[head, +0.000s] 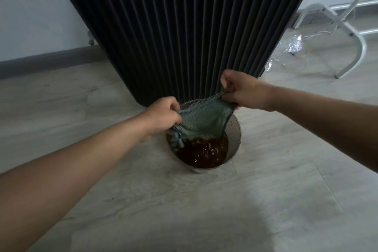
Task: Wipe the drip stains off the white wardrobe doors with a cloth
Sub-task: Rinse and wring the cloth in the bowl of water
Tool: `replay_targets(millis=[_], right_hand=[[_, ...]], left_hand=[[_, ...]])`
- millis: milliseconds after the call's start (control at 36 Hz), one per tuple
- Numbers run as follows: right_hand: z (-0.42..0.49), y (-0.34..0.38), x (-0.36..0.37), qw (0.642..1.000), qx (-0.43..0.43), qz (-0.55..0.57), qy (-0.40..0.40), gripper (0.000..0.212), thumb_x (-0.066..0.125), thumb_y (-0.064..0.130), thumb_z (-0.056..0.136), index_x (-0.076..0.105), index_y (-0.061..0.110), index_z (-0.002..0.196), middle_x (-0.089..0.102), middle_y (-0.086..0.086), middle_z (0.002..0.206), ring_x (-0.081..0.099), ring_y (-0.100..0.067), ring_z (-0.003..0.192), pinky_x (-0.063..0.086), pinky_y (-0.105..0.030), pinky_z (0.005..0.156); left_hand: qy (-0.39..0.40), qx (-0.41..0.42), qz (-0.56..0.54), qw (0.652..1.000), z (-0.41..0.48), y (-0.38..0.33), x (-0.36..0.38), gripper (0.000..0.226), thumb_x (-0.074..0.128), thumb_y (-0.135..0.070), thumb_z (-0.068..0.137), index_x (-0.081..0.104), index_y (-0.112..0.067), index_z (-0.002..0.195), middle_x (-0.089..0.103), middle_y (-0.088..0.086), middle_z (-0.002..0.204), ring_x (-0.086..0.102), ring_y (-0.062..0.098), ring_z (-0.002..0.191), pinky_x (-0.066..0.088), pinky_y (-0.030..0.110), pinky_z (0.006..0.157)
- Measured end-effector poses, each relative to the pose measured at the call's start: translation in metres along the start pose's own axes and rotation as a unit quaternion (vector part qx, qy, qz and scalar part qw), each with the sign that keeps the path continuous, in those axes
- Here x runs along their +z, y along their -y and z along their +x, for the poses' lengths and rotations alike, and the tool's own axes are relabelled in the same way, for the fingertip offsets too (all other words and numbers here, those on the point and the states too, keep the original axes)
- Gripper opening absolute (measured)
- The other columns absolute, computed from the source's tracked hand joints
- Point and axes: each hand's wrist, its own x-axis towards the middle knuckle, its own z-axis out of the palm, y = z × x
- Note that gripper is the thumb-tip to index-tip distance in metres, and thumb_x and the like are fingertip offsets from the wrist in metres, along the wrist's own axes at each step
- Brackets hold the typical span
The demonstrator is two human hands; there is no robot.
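A grey-green cloth (204, 117) is stretched between both hands above a metal bowl (235, 129) on the floor. My left hand (162, 113) pinches the cloth's lower left corner. My right hand (240, 90) grips its upper right edge, held higher. The cloth's lower edge hangs into the bowl, just over dark brown liquid (202, 152) that ripples. No white wardrobe doors are in view.
A dark pleated curtain (184, 26) hangs right behind the bowl, down to the pale wood-look floor (184, 200). A white metal frame (347, 26) and crumpled clear plastic (294, 43) lie at the back right. White wall with grey skirting is at the left.
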Motion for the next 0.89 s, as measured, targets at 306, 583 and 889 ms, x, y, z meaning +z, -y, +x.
replay_targets(millis=[306,583,889], right_hand=[[-0.026,0.02,0.053,0.968,-0.046,-0.22,0.115,0.03,0.067,0.058,0.089,0.074,0.029,0.096,0.071,0.007,0.086,0.066,-0.008,0.078,0.057,-0.036,0.075],[-0.033,0.025,0.053,0.965,-0.116,-0.233,0.031,0.033,0.067,0.023,0.092,0.052,0.024,0.063,0.057,0.008,0.064,0.056,-0.011,0.06,0.047,-0.032,0.059],[-0.029,0.033,0.035,0.968,-0.115,0.205,0.085,0.024,0.059,-0.001,0.086,0.048,0.009,0.067,0.043,-0.006,0.064,0.042,-0.015,0.061,0.037,-0.023,0.058]], left_hand=[[0.07,-0.062,-0.296,0.951,-0.035,-0.02,0.006,0.046,0.04,0.018,0.094,0.063,-0.019,0.111,0.063,0.022,0.122,0.074,0.033,0.095,0.064,0.039,0.07],[0.078,-0.045,-0.234,0.968,-0.047,-0.033,0.005,0.043,0.04,0.014,0.089,0.067,-0.007,0.116,0.074,0.02,0.109,0.077,0.023,0.092,0.062,0.032,0.079],[0.053,0.169,0.083,0.981,-0.048,-0.052,-0.001,0.097,0.085,-0.022,0.083,0.027,-0.037,0.158,0.039,0.0,0.148,0.048,0.012,0.131,0.047,0.035,0.11]])
